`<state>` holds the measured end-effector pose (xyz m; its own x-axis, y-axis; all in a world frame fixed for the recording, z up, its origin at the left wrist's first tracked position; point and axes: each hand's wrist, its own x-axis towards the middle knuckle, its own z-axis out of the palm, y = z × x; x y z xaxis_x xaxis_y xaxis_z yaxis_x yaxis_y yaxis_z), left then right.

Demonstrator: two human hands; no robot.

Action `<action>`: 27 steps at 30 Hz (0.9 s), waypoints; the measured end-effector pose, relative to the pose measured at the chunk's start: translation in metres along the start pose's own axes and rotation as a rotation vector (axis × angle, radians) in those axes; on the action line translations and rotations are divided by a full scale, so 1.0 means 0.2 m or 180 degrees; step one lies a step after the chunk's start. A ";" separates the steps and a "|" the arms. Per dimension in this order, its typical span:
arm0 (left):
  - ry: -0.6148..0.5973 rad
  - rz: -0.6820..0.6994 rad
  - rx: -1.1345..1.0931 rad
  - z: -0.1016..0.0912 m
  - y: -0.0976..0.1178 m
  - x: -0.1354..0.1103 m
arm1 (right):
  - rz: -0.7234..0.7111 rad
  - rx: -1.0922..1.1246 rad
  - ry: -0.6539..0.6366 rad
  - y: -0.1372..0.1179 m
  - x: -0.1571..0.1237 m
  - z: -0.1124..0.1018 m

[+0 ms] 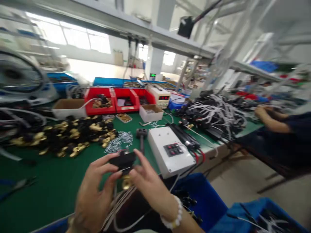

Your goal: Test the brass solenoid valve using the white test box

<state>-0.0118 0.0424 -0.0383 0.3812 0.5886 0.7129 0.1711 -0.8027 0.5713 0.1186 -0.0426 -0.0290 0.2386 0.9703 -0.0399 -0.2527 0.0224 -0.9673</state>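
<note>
Between my two hands is a small black rectangular part [122, 161], held just above the front of the green bench. My left hand [97, 184] pinches its left end with thumb and fingers. On the other side, my right hand [150, 184] grips the right end. A round brass fitting [126, 183] shows just under the black part; whether they are joined I cannot tell. White cables [121, 202] hang below, near my left wrist. Beyond my fingers lie a scatter of small silvery pins or screws [120, 140] and a black tool with a block-shaped head [141, 133].
A white box with switches [170, 149] stands right of my hands. Brass-and-black fittings [65, 134] are heaped at left, near pliers [19, 185]. Red bins [100, 89] line the back. Cabled parts [216, 113] pile up at right, by a co-worker's arm [274, 121]. Blue crates [206, 191] sit below.
</note>
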 end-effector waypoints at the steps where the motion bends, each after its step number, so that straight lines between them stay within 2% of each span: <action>1: -0.0040 0.0002 -0.0037 -0.03 0.01 0.00 | -0.0059 0.0220 0.0081 -0.04 0.01 0.01; 3: 0.0044 0.0188 -0.0096 -0.04 0.05 0.02 | -0.0120 0.0425 0.0115 -0.10 0.02 0.01; 6: 0.0183 0.0147 -0.0265 -0.03 0.11 0.06 | -0.0155 0.0385 0.0048 -0.14 0.01 0.02; 13: 0.0207 0.0037 -0.0737 -0.04 0.12 0.03 | -0.0221 0.0450 0.0150 -0.12 -0.02 0.05; 21: 0.0337 -0.0112 -0.1141 0.01 0.15 0.03 | -0.0488 0.0557 0.0347 -0.14 -0.05 0.08; 27: 0.0414 -0.0242 -0.1196 0.02 0.19 0.01 | -0.0654 0.0652 0.0443 -0.13 -0.04 0.06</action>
<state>-0.0004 0.0132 -0.0179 0.2579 0.6716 0.6946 -0.1587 -0.6797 0.7161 0.1119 -0.0484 -0.0006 0.4265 0.8985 0.1034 -0.3662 0.2761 -0.8886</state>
